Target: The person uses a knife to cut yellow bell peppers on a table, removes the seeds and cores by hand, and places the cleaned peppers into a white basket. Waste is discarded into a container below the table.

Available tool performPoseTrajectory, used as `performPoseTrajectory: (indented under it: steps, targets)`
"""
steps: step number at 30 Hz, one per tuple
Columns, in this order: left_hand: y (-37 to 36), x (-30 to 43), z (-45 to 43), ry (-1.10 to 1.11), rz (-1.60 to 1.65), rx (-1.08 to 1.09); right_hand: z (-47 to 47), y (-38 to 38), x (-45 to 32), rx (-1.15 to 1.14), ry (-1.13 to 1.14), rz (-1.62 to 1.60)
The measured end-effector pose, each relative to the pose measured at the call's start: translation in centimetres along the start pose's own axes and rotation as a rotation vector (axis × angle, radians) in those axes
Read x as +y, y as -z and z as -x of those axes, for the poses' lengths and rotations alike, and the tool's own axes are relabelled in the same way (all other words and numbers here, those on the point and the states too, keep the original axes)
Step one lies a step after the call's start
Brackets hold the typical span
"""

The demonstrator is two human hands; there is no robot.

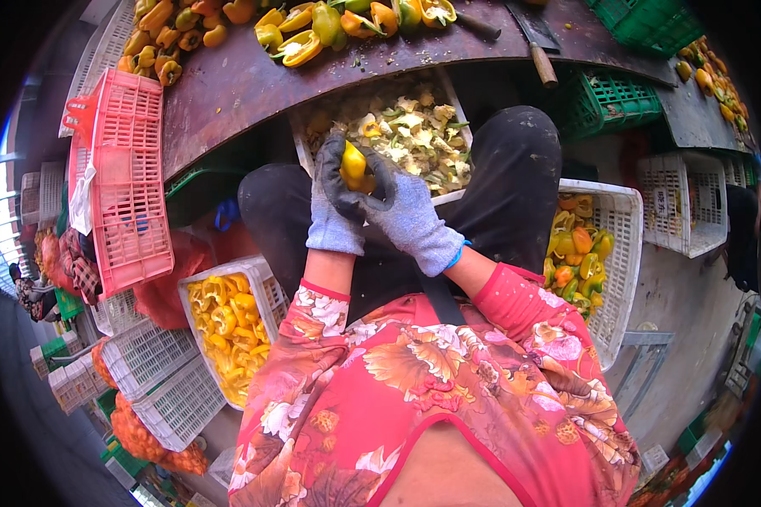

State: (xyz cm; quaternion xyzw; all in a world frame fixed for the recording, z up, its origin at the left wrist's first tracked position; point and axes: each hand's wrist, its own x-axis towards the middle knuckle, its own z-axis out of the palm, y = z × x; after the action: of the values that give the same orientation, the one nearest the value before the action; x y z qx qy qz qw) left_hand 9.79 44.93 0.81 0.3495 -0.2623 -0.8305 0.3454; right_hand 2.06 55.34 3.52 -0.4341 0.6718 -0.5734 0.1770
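Both my hands wear grey knit gloves with black-coated palms and fingers. Between them is a yellow bell pepper [353,163], partly covered by the fingers. My left hand [335,190] wraps the pepper's left side, and my right hand [401,201] closes around it from the right and below. Directly beneath is a white crate [465,104] between my knees, heaped with pale pepper cores and seeds [412,136]. Whether the held pepper is whole or cut is hard to tell.
A dark worktop [228,108] ahead bears halved peppers [301,47], a knife handle [479,25] and a wooden-handled cleaver [541,60]. Crates flank me: yellow pepper pieces [228,323] at left, mixed peppers [577,247] at right. A pink crate [130,184] stands at the left.
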Motion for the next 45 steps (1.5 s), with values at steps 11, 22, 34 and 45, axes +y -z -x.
performPoseTrajectory:
  steps: [11,22,34,45]
  targets:
    - [-4.4,1.4,2.3,0.038,-0.123,-0.279,-3.3,3.5,3.6,-0.05,-0.952,-1.102]
    - [-0.5,5.5,-13.4,-0.756,-1.243,0.268,3.6,25.3,-0.7,0.581,-0.529,0.015]
    - [1.7,9.1,-22.7,-0.842,-1.501,0.308,16.2,28.9,6.8,0.542,-0.726,0.554]
    - [-2.7,7.0,-4.7,0.36,0.56,-0.493,-6.5,8.5,-1.5,-0.093,-0.31,-0.413]
